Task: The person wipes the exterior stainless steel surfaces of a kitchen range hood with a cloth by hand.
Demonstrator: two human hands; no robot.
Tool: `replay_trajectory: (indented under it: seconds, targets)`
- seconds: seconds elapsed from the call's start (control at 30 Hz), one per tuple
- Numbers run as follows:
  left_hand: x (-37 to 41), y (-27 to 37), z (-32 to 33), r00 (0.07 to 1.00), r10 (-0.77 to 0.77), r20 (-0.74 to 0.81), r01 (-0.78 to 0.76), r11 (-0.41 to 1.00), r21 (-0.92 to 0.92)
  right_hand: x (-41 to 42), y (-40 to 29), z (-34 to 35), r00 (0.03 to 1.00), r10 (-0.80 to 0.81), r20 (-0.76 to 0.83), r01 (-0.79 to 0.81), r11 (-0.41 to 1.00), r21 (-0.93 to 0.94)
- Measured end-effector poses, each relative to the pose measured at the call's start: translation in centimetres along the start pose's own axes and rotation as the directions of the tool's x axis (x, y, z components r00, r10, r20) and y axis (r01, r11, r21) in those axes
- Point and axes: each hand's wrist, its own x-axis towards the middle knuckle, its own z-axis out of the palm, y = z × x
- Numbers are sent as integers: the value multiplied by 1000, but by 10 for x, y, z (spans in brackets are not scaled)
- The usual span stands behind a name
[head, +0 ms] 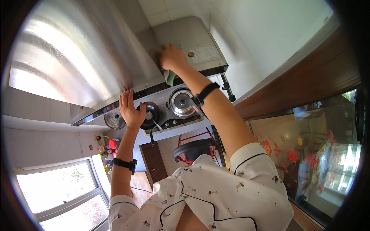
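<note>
My right hand (172, 57) presses a green cloth (170, 78) against the upper, box-like part of a stainless steel range hood (188, 34). One end of the cloth hangs down over the hood's dark front edge. Just right of that hand, a printed label (205, 55) and a small round brown spot (191, 54) mark the metal. My left hand (131, 112) rests its fingertips on the lower rim of the hood's broad steel front panel (95, 49), thumb spread and nothing held. Both wrists wear black straps.
Beneath the hood, a gas stove (166, 119) carries a lidded steel pot (181, 103) and a black frying pan (156, 106) with a metal ladle (157, 125). Several bottles (111, 151) stand by the window (57, 184). A red-framed black chair (192, 150) stands below; a glass door (300, 156) is at right.
</note>
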Motion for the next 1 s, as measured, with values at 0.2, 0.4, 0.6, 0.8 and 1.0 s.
replay_trajectory:
  seconds: [0.2,0.4,0.6,0.8,1.0]
  targets:
    - [-1,-1,1,998,-41,-43,40,999,-11,94,3,-4,930,162,330,-181,983,28]
    - [1,2,4,996,-60,-61,58,998,-32,130,17,25,979,51,198,-13,982,-190]
    - [3,2,7,994,-76,-76,75,997,-25,150,28,43,992,-61,106,97,922,-374]
    - [-1,0,7,993,-74,-96,74,997,5,106,10,1,957,-94,274,187,922,-338]
    - [0,6,13,990,-96,-105,96,995,2,9,28,-6,933,-273,233,294,954,-58]
